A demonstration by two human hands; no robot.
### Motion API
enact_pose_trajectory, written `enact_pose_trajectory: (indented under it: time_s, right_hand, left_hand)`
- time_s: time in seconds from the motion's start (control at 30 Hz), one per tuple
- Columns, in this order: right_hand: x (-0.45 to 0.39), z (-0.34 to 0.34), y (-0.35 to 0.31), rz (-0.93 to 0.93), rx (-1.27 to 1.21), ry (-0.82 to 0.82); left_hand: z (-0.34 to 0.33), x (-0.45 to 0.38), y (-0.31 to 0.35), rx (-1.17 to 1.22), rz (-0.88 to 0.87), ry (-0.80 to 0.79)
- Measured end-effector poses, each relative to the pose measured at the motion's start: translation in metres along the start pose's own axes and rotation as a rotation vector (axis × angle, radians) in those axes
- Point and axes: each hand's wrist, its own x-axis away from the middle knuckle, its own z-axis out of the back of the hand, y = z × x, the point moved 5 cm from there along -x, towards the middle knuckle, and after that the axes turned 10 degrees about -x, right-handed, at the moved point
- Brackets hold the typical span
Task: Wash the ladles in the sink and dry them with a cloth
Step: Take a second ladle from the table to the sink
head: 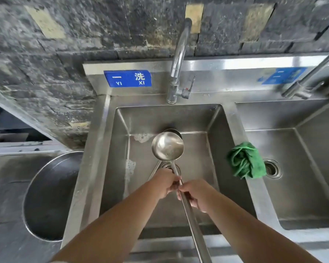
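Note:
A long steel ladle (167, 146) is held over the left sink basin (120, 149), bowl up and away from me, its handle running down toward the bottom edge. My left hand (164, 183) pinches the thin part of the handle just below the bowl. My right hand (195, 192) grips the handle right beside it, a little lower. A second ladle's bowl (176, 132) peeks out behind the first, lying in the basin. A crumpled green cloth (246, 161) sits on the divider between the two basins.
The tap (179, 59) stands behind the left basin; no water runs from it. A second basin (302, 168) with its drain lies to the right. A large steel bowl (51, 196) sits on the counter at left. A dark stone wall rises behind.

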Motion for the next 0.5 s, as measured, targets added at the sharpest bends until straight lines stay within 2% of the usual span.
enact_pose_trajectory:
  time_s: [0.13, 0.3, 0.5]
  right_hand:
    - [-0.044, 0.003, -0.005, -0.03, 0.041, 0.029]
    - [-0.089, 0.005, -0.01, -0.049, 0.075, 0.084]
    - [-0.124, -0.004, -0.015, -0.038, 0.195, 0.129]
  left_hand:
    - [-0.003, -0.042, -0.006, -0.012, 0.022, 0.02]
    - [-0.002, -0.094, -0.014, -0.029, 0.007, -0.027]
    - [0.007, -0.138, -0.027, -0.099, 0.005, 0.023]
